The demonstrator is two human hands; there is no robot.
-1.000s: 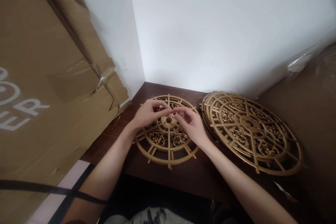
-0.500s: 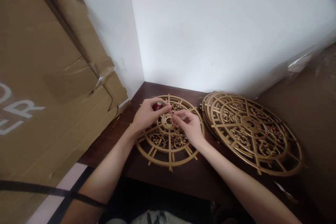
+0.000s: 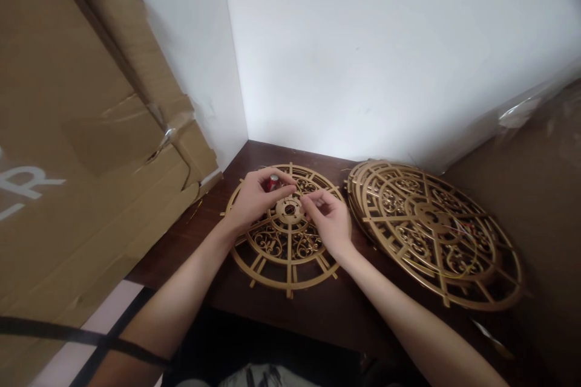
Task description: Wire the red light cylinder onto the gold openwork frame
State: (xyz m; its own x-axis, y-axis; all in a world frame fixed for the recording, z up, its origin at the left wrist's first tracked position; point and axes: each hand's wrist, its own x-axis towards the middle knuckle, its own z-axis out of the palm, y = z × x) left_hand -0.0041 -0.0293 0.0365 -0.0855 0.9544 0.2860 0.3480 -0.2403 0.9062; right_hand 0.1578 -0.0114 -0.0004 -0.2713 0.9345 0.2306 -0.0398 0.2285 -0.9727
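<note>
A round gold openwork frame (image 3: pixel 289 263) with spokes and scrollwork lies flat in front of me. Over its upper left part, my left hand (image 3: pixel 256 198) has thumb and forefinger pinched together. In the curl of that hand stands a small red cylinder with a silver end, like a battery (image 3: pixel 273 182); whether the hand grips it, I cannot tell. Opposite, my right hand (image 3: pixel 330 217) has its thumb and fingers closed just right of the frame's centre ring (image 3: pixel 287 210). Whatever lies at the fingertips of both hands is too small to name.
More gold frames (image 3: pixel 436 242) are stacked at the right, with thin yellow and red wires on top. A large cardboard box (image 3: pixel 91 133) fills the left side. Behind the dark wooden table (image 3: pixel 181 248) rises a white wall (image 3: pixel 363 42). Brown packaging (image 3: pixel 521 181) stands far right.
My right hand's fingertips have drawn slightly away from the left hand's, opening a small gap. The whole view has shifted slightly; the frames stay where they were.
</note>
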